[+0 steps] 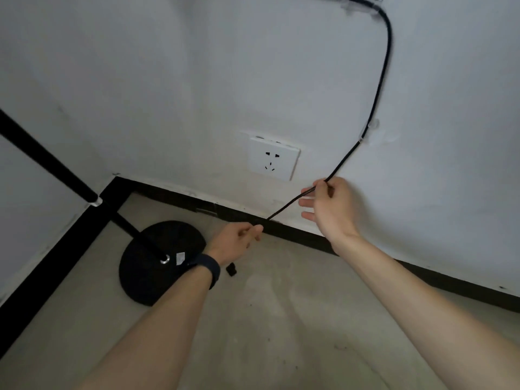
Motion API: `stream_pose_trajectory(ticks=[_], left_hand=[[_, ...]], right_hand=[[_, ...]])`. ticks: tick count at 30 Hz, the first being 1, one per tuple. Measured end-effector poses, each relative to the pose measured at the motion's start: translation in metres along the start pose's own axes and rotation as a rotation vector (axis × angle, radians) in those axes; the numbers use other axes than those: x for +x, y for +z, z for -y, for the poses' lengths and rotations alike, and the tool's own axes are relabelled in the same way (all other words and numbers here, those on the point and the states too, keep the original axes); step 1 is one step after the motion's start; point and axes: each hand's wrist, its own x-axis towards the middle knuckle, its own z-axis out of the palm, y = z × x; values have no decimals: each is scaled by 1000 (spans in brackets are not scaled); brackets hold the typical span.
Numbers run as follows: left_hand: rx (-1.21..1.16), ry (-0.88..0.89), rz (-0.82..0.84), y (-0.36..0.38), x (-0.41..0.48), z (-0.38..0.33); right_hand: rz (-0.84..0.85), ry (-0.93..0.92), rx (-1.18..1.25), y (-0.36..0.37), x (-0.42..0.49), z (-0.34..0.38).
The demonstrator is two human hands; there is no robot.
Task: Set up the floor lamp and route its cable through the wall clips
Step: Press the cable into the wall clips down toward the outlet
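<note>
White plaster wall (197, 66) carries the thin black lamp cable (384, 66) through clear plastic clips (370, 130). Both the right hand (329, 204) and the left hand (239, 239) pinch it below them. I would keep the cable lightly taut, not tugging the clips.

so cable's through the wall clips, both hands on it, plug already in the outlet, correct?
Not quite. The head view shows the outlet empty; the plug hangs below the left hand. The rest holds: the cable runs through the wall clips, and the right hand also has a grip on it.
</note>
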Motion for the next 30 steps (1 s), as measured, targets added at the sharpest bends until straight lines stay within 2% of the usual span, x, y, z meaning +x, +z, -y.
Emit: stream_pose_trajectory(ticks=[5,8,13,15,19,25,30], left_hand=[[163,92,-75,-4,7,-15],[233,112,-171,0,14,-21],[237,134,-162,6,26,-21],[197,141,-169,8,31,-19],[131,143,-225,6,36,-8],[91,131,-356,0,33,26],[2,91,-479,1,43,15]], right_hand=[[160,198,-139,-1,1,-7],[198,242,-238,3,7,-15],[211,264,-221,17,14,-36],[174,229,-199,24,18,-45],[-23,157,-101,32,27,-60],[-104,76,-80,42,26,-78],[-153,33,-105,45,24,-84]])
